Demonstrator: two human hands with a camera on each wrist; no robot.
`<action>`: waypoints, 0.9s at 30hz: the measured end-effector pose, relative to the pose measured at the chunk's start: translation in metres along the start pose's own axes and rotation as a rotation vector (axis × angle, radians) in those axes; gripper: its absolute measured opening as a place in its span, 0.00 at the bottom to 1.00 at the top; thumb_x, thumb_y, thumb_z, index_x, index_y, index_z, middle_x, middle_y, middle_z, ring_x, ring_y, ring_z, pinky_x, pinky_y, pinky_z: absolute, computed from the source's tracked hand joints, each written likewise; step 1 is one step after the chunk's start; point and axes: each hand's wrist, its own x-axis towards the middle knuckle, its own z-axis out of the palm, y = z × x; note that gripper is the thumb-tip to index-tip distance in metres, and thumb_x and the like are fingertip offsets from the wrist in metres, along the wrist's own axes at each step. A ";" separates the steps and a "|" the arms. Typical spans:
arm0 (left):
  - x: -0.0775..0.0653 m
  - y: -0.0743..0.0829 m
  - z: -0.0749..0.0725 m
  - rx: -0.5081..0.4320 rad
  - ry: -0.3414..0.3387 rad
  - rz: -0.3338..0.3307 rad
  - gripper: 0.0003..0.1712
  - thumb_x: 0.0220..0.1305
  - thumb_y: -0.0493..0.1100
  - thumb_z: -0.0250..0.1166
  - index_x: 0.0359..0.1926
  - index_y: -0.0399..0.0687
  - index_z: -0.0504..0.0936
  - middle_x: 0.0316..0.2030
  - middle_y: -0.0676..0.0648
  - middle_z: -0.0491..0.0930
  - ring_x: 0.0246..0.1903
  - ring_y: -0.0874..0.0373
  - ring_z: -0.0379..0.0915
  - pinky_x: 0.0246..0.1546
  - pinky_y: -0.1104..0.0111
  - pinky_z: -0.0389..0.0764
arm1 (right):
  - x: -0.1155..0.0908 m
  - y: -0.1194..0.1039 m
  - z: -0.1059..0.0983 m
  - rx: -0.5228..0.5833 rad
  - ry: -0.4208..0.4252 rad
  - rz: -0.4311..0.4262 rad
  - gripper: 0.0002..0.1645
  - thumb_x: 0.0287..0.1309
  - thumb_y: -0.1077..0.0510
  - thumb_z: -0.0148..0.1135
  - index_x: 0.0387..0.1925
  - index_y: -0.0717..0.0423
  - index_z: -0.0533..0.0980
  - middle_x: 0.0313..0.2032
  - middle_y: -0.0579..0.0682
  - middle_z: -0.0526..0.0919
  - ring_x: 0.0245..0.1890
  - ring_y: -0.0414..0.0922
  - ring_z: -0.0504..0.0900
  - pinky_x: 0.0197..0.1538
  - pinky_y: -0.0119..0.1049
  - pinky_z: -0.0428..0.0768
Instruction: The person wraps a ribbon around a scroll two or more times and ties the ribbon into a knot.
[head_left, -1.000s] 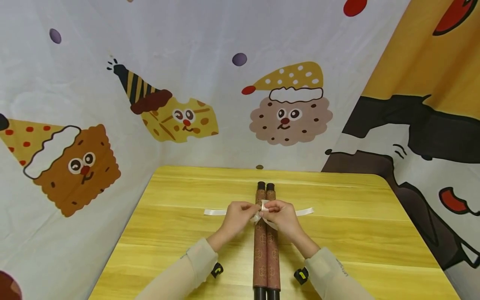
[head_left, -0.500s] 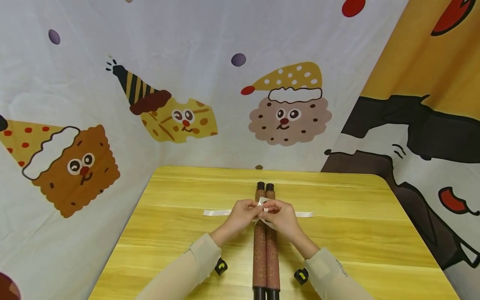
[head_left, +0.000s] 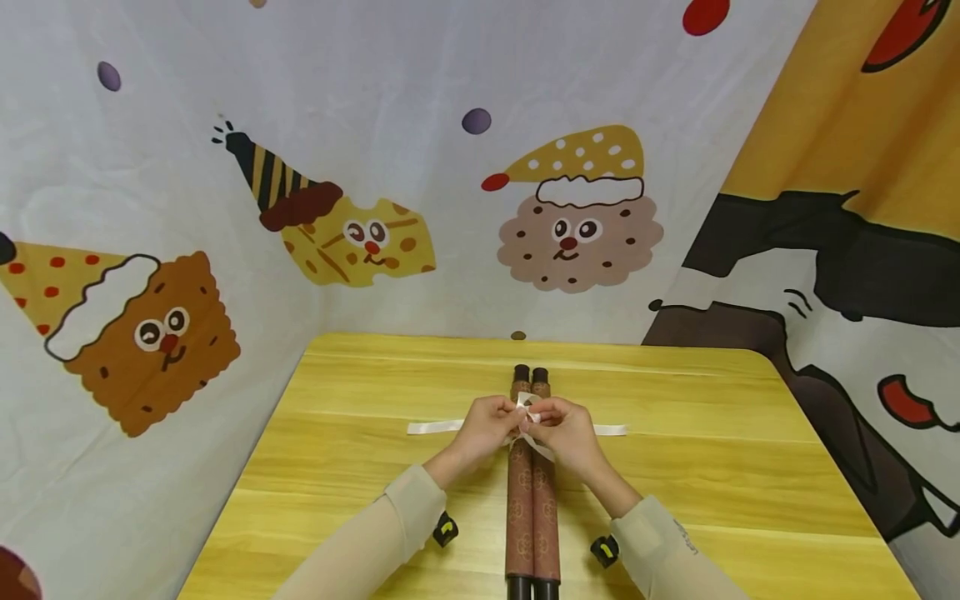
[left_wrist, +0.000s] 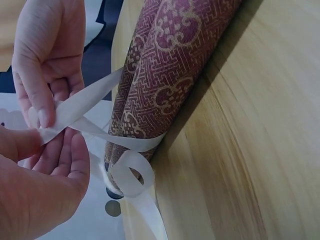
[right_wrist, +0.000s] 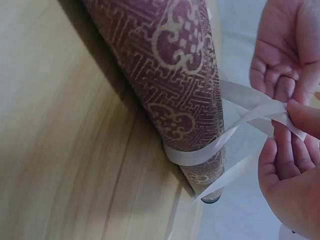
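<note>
Lying lengthwise on the table is a hanging scroll [head_left: 533, 517] rolled into two side-by-side rolls, covered in maroon cloth with gold patterns and ending in dark knobs. A white ribbon [left_wrist: 90, 102] wraps around its far part, and its tails spread to both sides. Above the scroll, my left hand [head_left: 483, 429] pinches the ribbon between thumb and fingers. My right hand [head_left: 567, 433] pinches it just opposite, the fingertips nearly meeting. In the left wrist view a ribbon loop [left_wrist: 132, 175] stands beside the scroll. Fingers partly hide the crossing of the strands.
The wooden table [head_left: 337, 500] extends around the scroll, with its far edge near a printed cartoon cloth [head_left: 390, 308]. Small black devices with yellow marks [head_left: 446, 529] hang under each wrist.
My left hand has moved slightly right and away from me, closer to the right hand. The ribbon between the fingers has shifted; the right hand and scroll stay nearly in place.
</note>
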 end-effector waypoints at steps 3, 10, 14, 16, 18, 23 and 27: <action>0.000 0.001 0.001 0.019 0.002 0.002 0.10 0.65 0.40 0.60 0.32 0.36 0.80 0.27 0.39 0.82 0.27 0.45 0.75 0.22 0.70 0.74 | 0.000 0.000 0.000 -0.040 0.010 -0.021 0.09 0.46 0.61 0.72 0.32 0.54 0.81 0.27 0.53 0.82 0.28 0.45 0.79 0.30 0.33 0.81; -0.002 0.000 0.000 0.061 -0.038 0.032 0.08 0.66 0.38 0.58 0.37 0.37 0.82 0.33 0.36 0.82 0.34 0.47 0.76 0.34 0.60 0.80 | -0.003 -0.010 -0.003 -0.020 -0.006 -0.038 0.09 0.50 0.61 0.70 0.34 0.60 0.80 0.27 0.56 0.81 0.27 0.47 0.79 0.26 0.30 0.80; -0.008 0.010 -0.001 0.084 -0.082 0.082 0.09 0.64 0.34 0.59 0.39 0.30 0.82 0.36 0.32 0.82 0.36 0.46 0.75 0.37 0.59 0.80 | -0.008 -0.025 -0.005 0.006 -0.019 -0.036 0.12 0.50 0.63 0.69 0.36 0.67 0.79 0.28 0.61 0.80 0.26 0.51 0.78 0.24 0.29 0.78; -0.013 0.017 -0.002 0.097 -0.098 0.094 0.09 0.63 0.33 0.59 0.39 0.28 0.81 0.37 0.31 0.82 0.36 0.45 0.76 0.37 0.59 0.80 | -0.011 -0.033 -0.006 0.007 -0.020 -0.025 0.13 0.50 0.65 0.68 0.37 0.69 0.78 0.28 0.63 0.80 0.27 0.51 0.78 0.25 0.31 0.80; -0.016 0.024 -0.002 0.111 -0.109 0.100 0.09 0.62 0.31 0.60 0.40 0.28 0.81 0.37 0.32 0.82 0.38 0.44 0.77 0.39 0.59 0.81 | -0.012 -0.034 -0.007 0.018 -0.019 0.001 0.12 0.50 0.66 0.67 0.38 0.69 0.78 0.29 0.64 0.79 0.27 0.51 0.78 0.27 0.36 0.82; -0.018 0.023 -0.001 0.145 -0.120 0.123 0.08 0.57 0.28 0.63 0.39 0.30 0.82 0.36 0.33 0.83 0.37 0.46 0.78 0.40 0.59 0.81 | -0.012 -0.034 -0.007 0.063 -0.025 0.034 0.12 0.52 0.67 0.65 0.39 0.69 0.78 0.30 0.65 0.79 0.29 0.57 0.78 0.31 0.53 0.82; -0.017 0.021 0.001 0.158 -0.100 0.141 0.07 0.56 0.28 0.64 0.36 0.29 0.83 0.35 0.32 0.83 0.35 0.49 0.78 0.36 0.65 0.81 | -0.012 -0.037 -0.007 0.068 -0.015 0.045 0.12 0.52 0.67 0.66 0.39 0.69 0.78 0.30 0.66 0.79 0.28 0.57 0.78 0.31 0.54 0.82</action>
